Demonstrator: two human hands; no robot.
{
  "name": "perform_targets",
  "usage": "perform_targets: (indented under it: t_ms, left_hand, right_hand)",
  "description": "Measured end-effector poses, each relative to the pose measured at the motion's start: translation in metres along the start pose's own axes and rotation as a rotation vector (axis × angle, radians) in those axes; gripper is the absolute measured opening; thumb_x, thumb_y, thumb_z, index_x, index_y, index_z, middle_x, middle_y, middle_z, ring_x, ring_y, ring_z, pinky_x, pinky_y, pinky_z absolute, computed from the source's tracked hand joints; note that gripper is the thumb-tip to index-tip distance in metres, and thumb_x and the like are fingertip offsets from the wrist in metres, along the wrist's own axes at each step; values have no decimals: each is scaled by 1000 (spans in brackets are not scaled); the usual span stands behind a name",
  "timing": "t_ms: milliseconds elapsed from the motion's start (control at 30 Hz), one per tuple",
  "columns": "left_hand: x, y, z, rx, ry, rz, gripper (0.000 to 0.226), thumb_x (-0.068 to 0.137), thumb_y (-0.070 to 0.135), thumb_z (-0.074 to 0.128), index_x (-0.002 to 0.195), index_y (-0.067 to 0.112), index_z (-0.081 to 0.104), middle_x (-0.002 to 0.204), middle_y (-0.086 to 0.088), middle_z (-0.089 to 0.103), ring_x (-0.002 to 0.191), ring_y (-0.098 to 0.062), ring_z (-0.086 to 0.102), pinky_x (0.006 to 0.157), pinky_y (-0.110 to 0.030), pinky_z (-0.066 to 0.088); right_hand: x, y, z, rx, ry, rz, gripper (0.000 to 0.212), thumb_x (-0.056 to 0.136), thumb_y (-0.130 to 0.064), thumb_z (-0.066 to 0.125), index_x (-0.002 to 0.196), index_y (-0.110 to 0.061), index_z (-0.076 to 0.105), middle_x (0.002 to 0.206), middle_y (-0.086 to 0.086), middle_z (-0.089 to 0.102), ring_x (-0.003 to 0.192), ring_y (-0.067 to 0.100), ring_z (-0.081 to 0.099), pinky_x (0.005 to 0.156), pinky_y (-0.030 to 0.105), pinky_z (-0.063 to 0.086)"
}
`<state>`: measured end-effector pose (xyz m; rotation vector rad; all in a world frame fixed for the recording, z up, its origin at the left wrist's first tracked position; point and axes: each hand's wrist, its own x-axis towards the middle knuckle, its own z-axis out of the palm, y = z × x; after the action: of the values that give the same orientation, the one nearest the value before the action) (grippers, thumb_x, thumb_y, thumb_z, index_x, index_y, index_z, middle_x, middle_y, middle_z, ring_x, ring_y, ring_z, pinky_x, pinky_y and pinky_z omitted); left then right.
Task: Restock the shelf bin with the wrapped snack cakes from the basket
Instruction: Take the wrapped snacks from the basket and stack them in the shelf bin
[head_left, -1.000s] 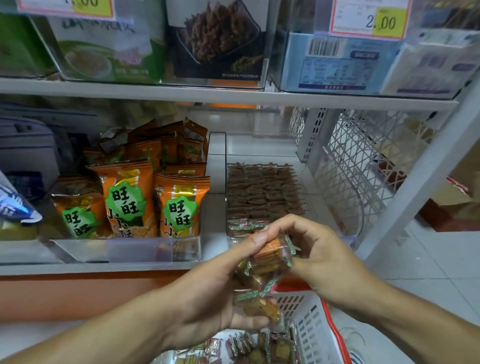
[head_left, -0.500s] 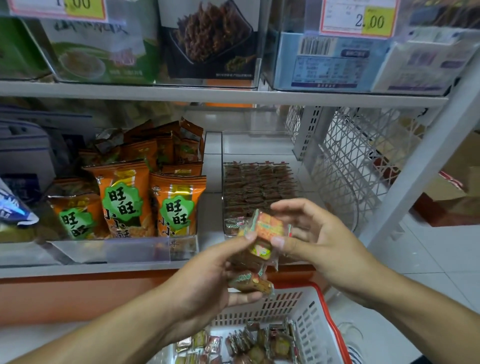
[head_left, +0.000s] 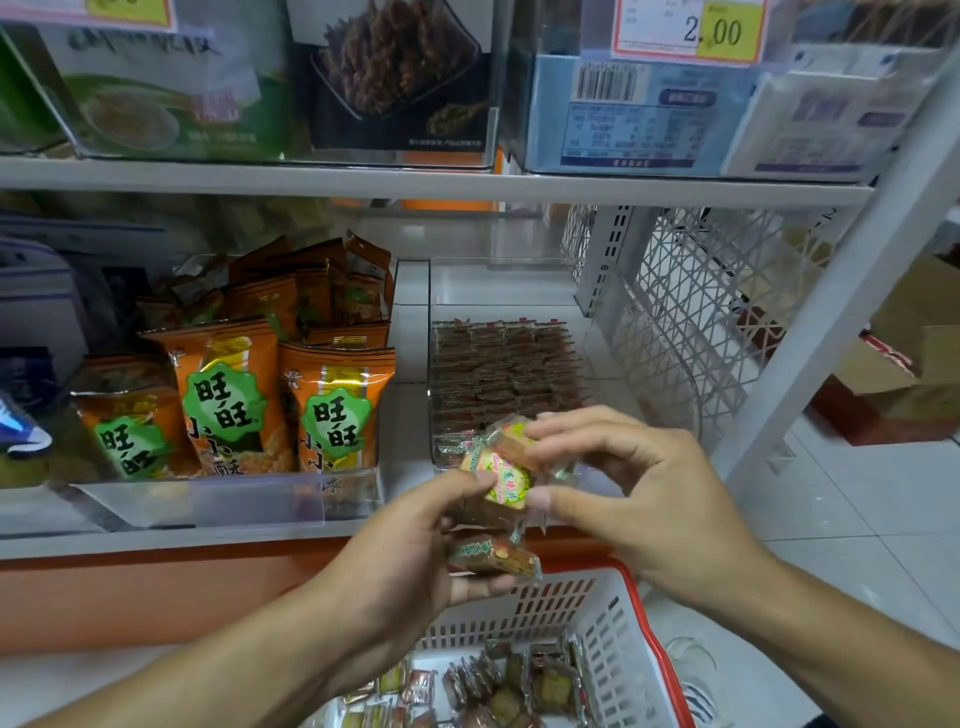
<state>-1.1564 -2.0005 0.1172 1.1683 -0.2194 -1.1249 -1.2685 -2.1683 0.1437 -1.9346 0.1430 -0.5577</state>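
The right hand (head_left: 644, 499) pinches the top cake (head_left: 501, 470) of a small stack, thumb at its near edge and fingers curled over its far side, its green-and-yellow label tilted up toward the camera. The left hand (head_left: 410, 566) cups the rest of the stack from below and the left, thumb pressed on the upper cake's left edge; a lower cake (head_left: 493, 556) lies across its fingers. Both hands hover just in front of the clear bin (head_left: 644, 364), whose near end is touching or nearly touching the held cake in this view; the bin is filled with rows of brown cakes (head_left: 504, 369) packed toward its far part. Below the hands, the white basket (head_left: 613, 654) with a red rim holds more loose cakes. Left of the bin stand orange bags (head_left: 228, 395) behind a clear front. On the shelf above, a price tag (head_left: 691, 26) reads 2.00. Compared with half a second ago, the hands sit at much the same height, but the top cake has been turned so its label faces up, and the right fingers have closed further over it.
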Motion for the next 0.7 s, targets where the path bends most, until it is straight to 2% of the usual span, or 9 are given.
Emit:
perform_targets:
  t_ms: [67, 133, 200, 267, 400, 500, 567, 633, 700]
  left_hand:
    - [0, 0, 1, -9, 13, -4, 46, 78, 39, 70, 111, 7, 72, 109, -26, 71, 91, -33, 70, 75, -41, 56]
    - [0, -1, 1, 6, -1, 5, 47, 80, 38, 68, 114, 6, 72, 105, -21, 72, 93, -32, 70, 75, -41, 55]
    - [0, -1, 1, 14, -15, 24, 35, 81, 37, 67, 103, 12, 77, 99, -14, 74, 91, -28, 70, 75, -41, 56]
    - [1, -1, 1, 17, -8, 29, 29, 83, 36, 66, 96, 13, 79, 100, -14, 73, 93, -28, 69, 73, -41, 57]
    - [1, -1, 0, 67, 1, 46, 37, 82, 37, 66, 106, 11, 77, 101, -13, 73, 96, -29, 67, 75, -39, 56]
    - [1, 0, 0, 122, -13, 59, 28, 83, 38, 68, 103, 21, 79, 102, -11, 73, 94, -25, 68, 74, -36, 56]
    - [1, -2, -1, 153, -20, 74, 26, 88, 39, 72, 108, 23, 78, 99, -9, 72, 90, -21, 68, 71, -33, 57]
    - [1, -2, -2, 175, -23, 115, 31, 86, 42, 76, 112, 24, 77, 97, -8, 71, 86, -18, 68, 68, -29, 56]
    - [1, -4, -2, 202, 2, 183, 40, 78, 46, 84, 113, 29, 77, 94, -8, 74, 83, -16, 69, 67, -25, 56]
  right_hand:
    - [-2, -3, 3, 84, -43, 28, 41, 70, -29, 90, 108, -31, 75, 112, -4, 74, 108, 14, 70, 91, 25, 56]
    - [-4, -4, 5, 171, -13, 25, 41, 73, -31, 88, 110, -31, 71, 108, 0, 75, 103, 15, 71, 84, 23, 57]
    - [-3, -3, 6, 160, 48, 6, 42, 72, -24, 87, 109, -35, 69, 109, 0, 74, 107, 16, 69, 88, 24, 55]
    - [-2, 0, 7, 195, 57, 44, 55, 68, -15, 89, 114, -36, 68, 115, -2, 71, 114, 16, 66, 91, 25, 55]
    - [0, -1, 2, 184, -10, 181, 72, 70, -8, 89, 131, -35, 62, 118, -6, 69, 114, 10, 65, 91, 22, 54]
    - [2, -3, -3, 57, -94, 279, 64, 80, -13, 84, 135, -33, 60, 124, -9, 69, 118, 0, 62, 99, 26, 53]
    - [3, -4, -5, 65, -114, 327, 54, 85, -11, 78, 134, -30, 62, 126, -12, 70, 121, 3, 62, 107, 32, 48]
    - [3, -5, -5, 193, -133, 382, 49, 87, -10, 73, 132, -28, 65, 126, -8, 71, 122, 12, 64, 107, 34, 48]
    - [4, -5, -6, 430, -160, 481, 46, 85, -12, 70, 128, -28, 69, 127, 1, 71, 120, 25, 66, 100, 38, 54]
